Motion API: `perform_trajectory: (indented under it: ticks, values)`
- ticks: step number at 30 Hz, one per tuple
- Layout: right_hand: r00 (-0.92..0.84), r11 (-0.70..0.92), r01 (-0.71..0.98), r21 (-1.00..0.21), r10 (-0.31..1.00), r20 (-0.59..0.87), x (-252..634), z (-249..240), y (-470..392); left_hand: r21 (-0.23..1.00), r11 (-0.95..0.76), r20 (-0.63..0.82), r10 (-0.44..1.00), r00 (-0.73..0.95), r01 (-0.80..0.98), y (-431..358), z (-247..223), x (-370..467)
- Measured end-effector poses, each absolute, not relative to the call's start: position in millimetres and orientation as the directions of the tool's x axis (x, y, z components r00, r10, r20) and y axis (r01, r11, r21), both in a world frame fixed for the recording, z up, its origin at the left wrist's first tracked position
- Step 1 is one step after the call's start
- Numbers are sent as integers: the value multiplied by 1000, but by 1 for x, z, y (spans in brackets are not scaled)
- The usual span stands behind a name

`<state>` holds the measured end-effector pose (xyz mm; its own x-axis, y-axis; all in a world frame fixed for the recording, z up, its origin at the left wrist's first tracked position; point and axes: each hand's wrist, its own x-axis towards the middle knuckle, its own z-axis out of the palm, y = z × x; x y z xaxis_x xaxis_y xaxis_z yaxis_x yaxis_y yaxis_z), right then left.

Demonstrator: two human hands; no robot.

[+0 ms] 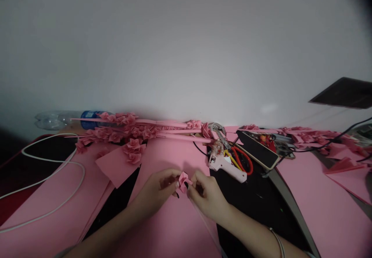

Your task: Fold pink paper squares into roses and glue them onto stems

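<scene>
Between my two hands is a small folded pink paper flower [183, 181], held up over a long pink paper sheet [168, 223]. My left hand [157, 190] pinches its left side with the fingers closed. From the other side, my right hand [207, 196] grips a petal edge between thumb and forefinger. A dark spot shows at the flower's lower right, too small to make out. Several finished-looking pink paper flowers [133, 149] lie beyond my left hand, one group resting on a square pink sheet [116, 172].
A pink glue gun [229, 168], red-handled scissors [244, 161] and a phone [258, 149] lie to the right. At the back left a plastic bottle [58, 120] rests on its side near the wall. A white cable [81, 168] loops over pink sheets at left.
</scene>
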<state>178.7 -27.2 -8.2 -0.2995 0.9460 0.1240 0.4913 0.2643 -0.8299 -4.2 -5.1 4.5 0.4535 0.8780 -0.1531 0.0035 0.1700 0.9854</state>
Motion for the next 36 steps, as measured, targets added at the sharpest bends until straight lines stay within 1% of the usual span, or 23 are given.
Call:
perform_trajectory:
  ticks: [2,5,8,14,22,25,29,32,36]
  values:
    - [-292,246,485,-839,950,110,178,-9,-27,986,167,-141,869,475,-12,-5,6,-4]
    - [-298,260,488,-833,947,121,178,-10,-27,988,157,-131,856,501,-10,-6,7,-5]
    - [-311,284,485,-827,940,140,177,-10,-28,990,138,-130,866,482,19,-7,4,-4]
    - [-307,277,448,-850,941,145,178,-10,-28,987,160,-135,864,484,-10,-5,-1,-4]
    - [-346,298,419,-858,926,152,180,-7,-29,992,106,-122,899,420,63,-5,-3,-4]
    - [-358,310,427,-850,921,156,181,-7,-27,991,136,-129,903,411,13,-4,-4,-4]
    - [-354,314,431,-846,921,162,181,-6,-26,973,221,-167,883,439,-74,-5,-4,-3]
    - [-362,317,414,-853,918,165,181,-6,-27,974,221,-180,881,438,-45,-6,-4,-2]
    - [-384,320,424,-848,911,152,182,-6,-29,986,164,-151,898,413,4,-6,-3,-2]
